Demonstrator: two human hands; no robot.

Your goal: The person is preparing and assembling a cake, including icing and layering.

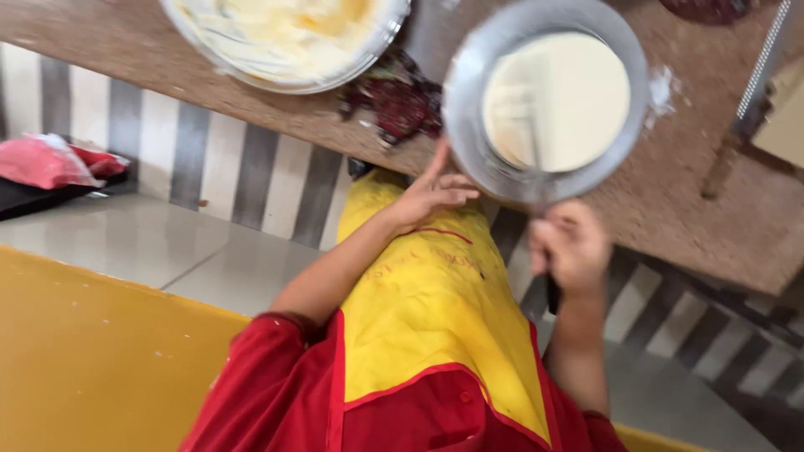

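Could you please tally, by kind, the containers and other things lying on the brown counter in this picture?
Round metal pans: 1, holding a pale disc, the left hand on its rim
Large bowls of cream: 1
Dark crumpled wrappers: 1
Total: 3

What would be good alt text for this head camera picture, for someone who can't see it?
Seen from above, a left hand steadies a round metal pan of pale batter on a brown counter, while the right hand grips a dark handle below it. A larger bowl of creamy mixture sits nearby.
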